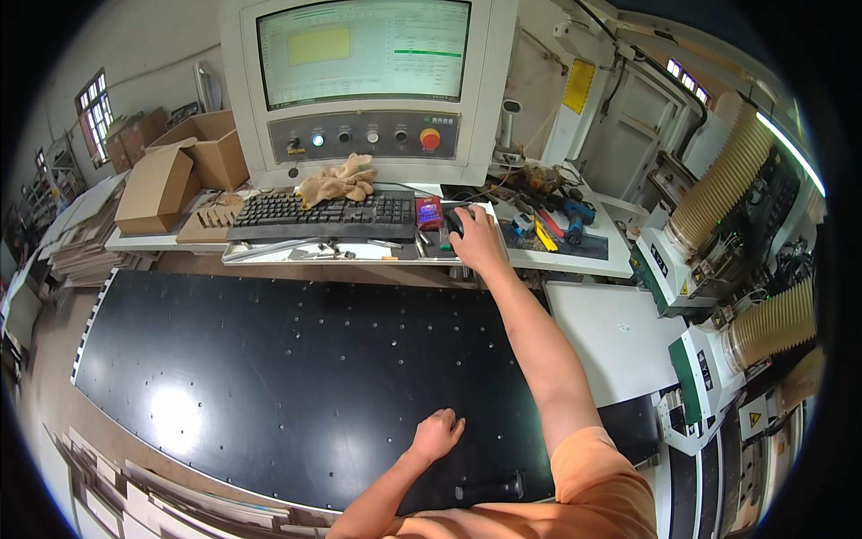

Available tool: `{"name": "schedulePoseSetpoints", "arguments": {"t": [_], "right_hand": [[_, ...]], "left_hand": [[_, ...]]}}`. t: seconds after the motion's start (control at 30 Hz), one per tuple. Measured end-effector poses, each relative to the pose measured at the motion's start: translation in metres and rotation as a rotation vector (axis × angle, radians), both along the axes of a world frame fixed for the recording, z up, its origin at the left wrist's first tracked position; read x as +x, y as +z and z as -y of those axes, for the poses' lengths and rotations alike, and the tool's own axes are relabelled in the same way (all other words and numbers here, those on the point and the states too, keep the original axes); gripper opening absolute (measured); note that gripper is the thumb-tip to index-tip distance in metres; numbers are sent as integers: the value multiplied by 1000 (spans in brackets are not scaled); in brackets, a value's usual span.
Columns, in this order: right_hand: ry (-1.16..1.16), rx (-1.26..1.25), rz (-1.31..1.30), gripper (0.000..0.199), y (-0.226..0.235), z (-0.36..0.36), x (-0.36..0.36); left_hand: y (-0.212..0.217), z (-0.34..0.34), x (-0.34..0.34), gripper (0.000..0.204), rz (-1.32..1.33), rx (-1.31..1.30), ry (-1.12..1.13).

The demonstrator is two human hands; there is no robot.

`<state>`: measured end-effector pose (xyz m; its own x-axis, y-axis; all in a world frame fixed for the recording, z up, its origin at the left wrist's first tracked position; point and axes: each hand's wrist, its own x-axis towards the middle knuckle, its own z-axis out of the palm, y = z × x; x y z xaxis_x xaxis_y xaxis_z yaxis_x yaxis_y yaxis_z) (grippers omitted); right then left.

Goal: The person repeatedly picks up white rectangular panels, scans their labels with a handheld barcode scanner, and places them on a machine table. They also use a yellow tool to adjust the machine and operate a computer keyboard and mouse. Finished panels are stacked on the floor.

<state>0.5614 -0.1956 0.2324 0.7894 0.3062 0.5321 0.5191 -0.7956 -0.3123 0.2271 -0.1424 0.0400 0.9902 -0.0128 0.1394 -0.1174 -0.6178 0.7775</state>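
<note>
My right arm reaches across to the desk, where my right hand (pixel 479 241) rests on a black computer mouse (pixel 459 221). Beside the mouse sit a small red box (pixel 429 214) and the black keyboard (pixel 323 218). Crumpled work gloves (pixel 338 182) lie over the keyboard's back edge. My left hand (pixel 437 436) is curled into a fist on the black table (pixel 242 359) close to my body, with nothing visible in it. Above the keyboard, a lit monitor (pixel 364 54) shows a yellow rectangle and a list.
Under the monitor, a control panel carries a red stop button (pixel 430 139). Cardboard boxes (pixel 160 184) stand at left; a blue power tool (pixel 577 216) lies at right. Machine heads with ribbed hoses (pixel 723 175) crowd the right side. A dark cylindrical object (pixel 491 488) lies near my body.
</note>
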Motion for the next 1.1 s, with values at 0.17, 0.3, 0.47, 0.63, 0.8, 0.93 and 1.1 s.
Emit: {"name": "schedulePoseSetpoints", "arguments": {"t": [0.17,0.3,0.47,0.63,0.8,0.93,1.1], "right_hand": [[-33,25,-63,48,-5,-5,2],[-48,43,-49,46,-7,-4,1],[-73,47,-56,45,-5,-4,-2],[-81,57,-44,44,-6,-4,-2],[-74,39,-37,44,-6,-3,-1],[-78,1,-23,44,-5,-3,-2],[-68,5,-11,45,-5,-2,-1]], "left_hand": [[2,1,0,32,-1,-2,23],[1,0,0,31,12,-10,10],[2,0,-1,31,-1,2,1],[2,-1,0,31,1,-12,-3],[3,1,0,31,24,-27,28],[4,1,0,31,9,-29,35],[2,3,0,31,4,-24,37]]}}
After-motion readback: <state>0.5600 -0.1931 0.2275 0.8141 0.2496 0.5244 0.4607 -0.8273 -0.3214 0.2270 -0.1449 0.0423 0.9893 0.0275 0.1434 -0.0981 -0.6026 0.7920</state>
